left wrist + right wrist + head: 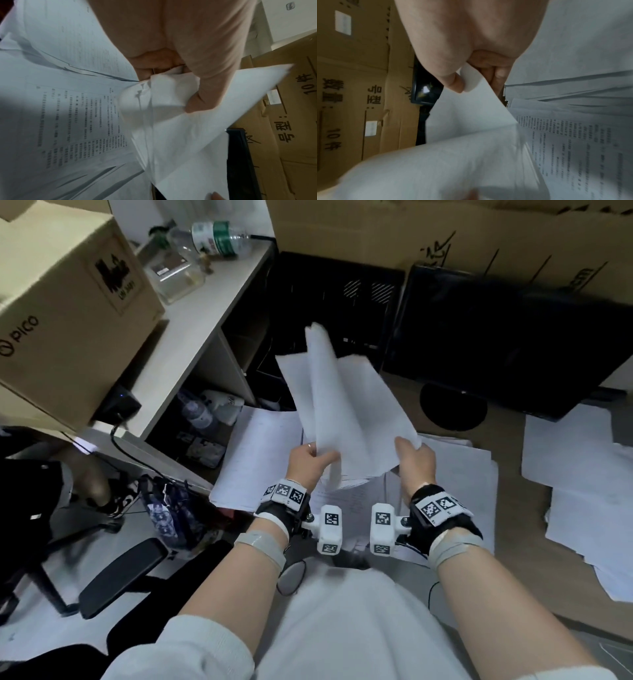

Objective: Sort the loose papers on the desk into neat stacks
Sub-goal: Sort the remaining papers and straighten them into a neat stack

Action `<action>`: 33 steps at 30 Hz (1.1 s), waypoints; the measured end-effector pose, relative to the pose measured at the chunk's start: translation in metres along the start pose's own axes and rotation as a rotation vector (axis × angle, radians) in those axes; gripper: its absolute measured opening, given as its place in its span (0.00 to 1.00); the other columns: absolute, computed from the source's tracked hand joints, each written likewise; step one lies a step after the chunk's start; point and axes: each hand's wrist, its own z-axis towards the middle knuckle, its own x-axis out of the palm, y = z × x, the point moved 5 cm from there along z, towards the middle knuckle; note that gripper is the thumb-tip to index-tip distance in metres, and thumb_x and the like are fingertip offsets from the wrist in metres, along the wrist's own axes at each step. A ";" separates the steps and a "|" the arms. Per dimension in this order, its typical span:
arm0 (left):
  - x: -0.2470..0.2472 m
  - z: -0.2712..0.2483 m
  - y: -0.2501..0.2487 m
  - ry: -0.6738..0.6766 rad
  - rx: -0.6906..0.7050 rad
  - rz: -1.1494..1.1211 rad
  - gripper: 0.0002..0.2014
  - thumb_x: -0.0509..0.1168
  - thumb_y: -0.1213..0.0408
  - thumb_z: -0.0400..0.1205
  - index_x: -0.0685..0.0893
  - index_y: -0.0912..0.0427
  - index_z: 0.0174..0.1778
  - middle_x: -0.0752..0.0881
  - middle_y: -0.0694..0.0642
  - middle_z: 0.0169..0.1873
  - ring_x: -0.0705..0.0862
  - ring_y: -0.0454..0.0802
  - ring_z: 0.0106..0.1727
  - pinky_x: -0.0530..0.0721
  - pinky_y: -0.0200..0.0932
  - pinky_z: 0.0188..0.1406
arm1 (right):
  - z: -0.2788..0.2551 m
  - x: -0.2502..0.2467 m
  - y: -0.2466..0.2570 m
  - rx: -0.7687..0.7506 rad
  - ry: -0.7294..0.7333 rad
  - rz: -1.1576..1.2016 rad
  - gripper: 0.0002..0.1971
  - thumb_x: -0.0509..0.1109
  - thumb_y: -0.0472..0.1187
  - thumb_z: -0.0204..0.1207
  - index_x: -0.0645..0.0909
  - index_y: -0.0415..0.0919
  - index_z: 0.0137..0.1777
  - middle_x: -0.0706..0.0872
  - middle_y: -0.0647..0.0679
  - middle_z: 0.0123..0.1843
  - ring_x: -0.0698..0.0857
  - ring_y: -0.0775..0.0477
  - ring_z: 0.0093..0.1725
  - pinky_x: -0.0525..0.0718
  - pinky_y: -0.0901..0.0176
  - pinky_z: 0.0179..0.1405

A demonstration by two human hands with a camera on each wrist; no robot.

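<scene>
Clearly "PICO" — box (68,313); "10件", perhaps.

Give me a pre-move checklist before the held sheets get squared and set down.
1. Left hand grips the lifted white paper sheets: ok.
2. Right hand pinches them too: ok.
3. Sheet edges aligned: not ok, fanned and splayed.
4. Sheets clear of the black monitor: ok.
5. Printed paper stack on the desk below is tidy: not ok, edges offset.
6. Sheet count: cannot tell.
</scene>
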 end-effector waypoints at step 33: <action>0.101 0.040 0.028 0.125 -0.140 0.285 0.06 0.68 0.70 0.75 0.83 0.59 0.31 0.84 0.57 0.31 0.81 0.55 0.36 0.76 0.41 0.37 | 0.025 -0.151 -0.069 0.419 -0.308 -0.661 0.23 0.59 0.33 0.84 0.68 0.31 0.79 0.76 0.32 0.75 0.76 0.33 0.72 0.75 0.49 0.67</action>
